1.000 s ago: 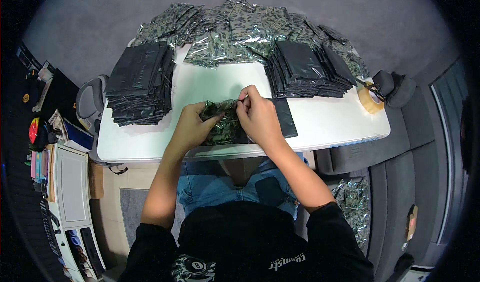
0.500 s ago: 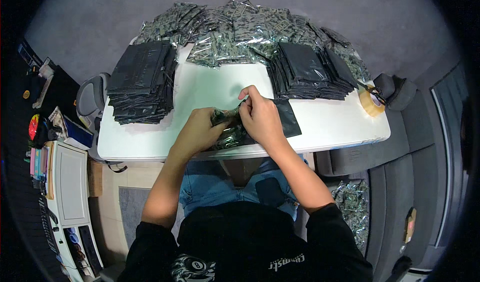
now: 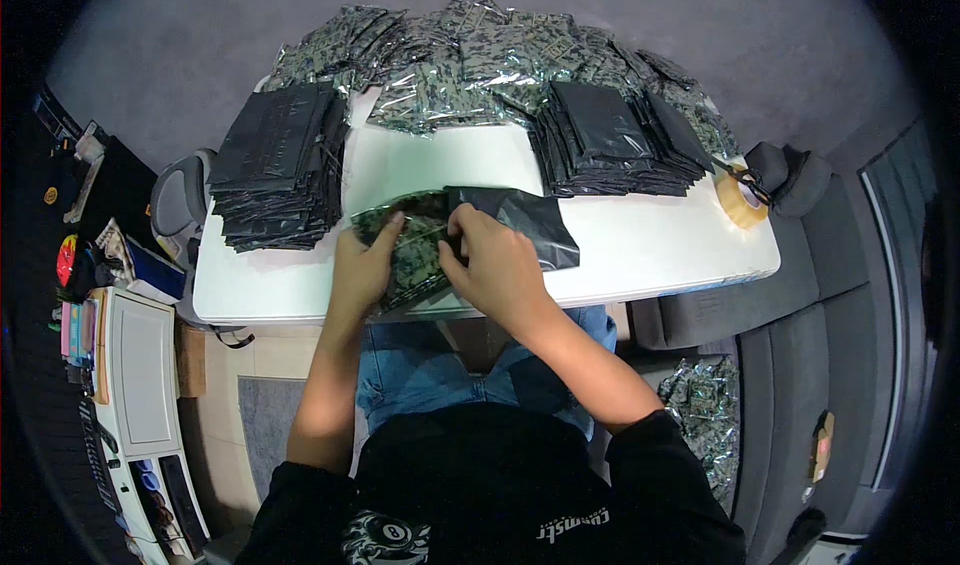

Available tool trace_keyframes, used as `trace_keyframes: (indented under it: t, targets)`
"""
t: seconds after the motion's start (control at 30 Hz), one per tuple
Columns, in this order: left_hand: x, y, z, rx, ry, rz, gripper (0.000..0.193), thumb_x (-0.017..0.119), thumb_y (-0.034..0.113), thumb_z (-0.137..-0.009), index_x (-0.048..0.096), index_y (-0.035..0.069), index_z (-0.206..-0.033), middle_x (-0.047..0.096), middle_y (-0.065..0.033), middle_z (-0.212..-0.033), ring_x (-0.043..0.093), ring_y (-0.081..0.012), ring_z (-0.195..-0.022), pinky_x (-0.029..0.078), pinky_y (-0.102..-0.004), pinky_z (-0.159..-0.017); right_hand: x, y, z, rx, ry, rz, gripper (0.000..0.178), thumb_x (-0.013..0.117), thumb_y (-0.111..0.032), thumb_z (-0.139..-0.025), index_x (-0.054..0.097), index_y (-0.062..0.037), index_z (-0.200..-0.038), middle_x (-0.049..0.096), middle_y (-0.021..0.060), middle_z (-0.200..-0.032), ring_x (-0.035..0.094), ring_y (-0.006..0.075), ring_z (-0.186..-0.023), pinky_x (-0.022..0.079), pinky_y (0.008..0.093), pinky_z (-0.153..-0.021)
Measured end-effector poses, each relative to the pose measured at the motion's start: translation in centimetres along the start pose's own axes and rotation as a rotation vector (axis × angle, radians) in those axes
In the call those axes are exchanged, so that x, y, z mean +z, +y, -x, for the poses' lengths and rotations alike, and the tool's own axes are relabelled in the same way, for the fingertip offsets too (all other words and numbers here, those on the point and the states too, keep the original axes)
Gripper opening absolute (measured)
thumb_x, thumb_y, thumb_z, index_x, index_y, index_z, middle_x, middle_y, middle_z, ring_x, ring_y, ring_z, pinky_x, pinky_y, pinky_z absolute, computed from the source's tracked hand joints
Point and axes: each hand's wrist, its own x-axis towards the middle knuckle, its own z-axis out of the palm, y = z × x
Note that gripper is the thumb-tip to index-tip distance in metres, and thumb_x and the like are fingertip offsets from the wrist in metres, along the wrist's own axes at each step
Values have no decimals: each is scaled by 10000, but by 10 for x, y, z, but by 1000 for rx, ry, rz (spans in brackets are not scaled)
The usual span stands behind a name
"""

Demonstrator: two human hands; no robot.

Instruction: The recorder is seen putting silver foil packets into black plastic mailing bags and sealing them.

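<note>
1. Left hand: fingers closed on patterned packet, near table front edge.
2. Right hand: gripping the packet's right side, at the black bag.
3. Black bag stacks left and right.

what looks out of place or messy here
The camo packets at the table's far edge lie in a loose, overlapping heap, unlike the neat black bag stacks. More packets sit down beside the table on the person's right. Nothing looks spilled or damaged.

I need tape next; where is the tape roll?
In the head view, the tape roll sits at the white table's far right edge, beside the right stack of black bags.
</note>
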Motion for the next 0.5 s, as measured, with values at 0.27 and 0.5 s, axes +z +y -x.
trace_keyframes:
  t: [0.27,0.5]
  targets:
    - [-25,10,3,76,17,-15,319,781,220,-1058,792,-86,-1149,796,-79,-976,693,-136,-836,575,-322,-756,17,6,-17,-14,31,-10,241,797,-227,-956,641,-44,-941,696,147,-841,708,385,-742,552,488,-669]
    - [-39,-5,-12,-34,21,-3,277,756,141,-1055,769,-90,-1208,812,-108,-1072,737,-154,-902,595,-321,-792,2,21,-38,194,-219,114,407,860,-391,-918,687,-24,-890,739,220,-797,743,437,-781,591,511,-748]
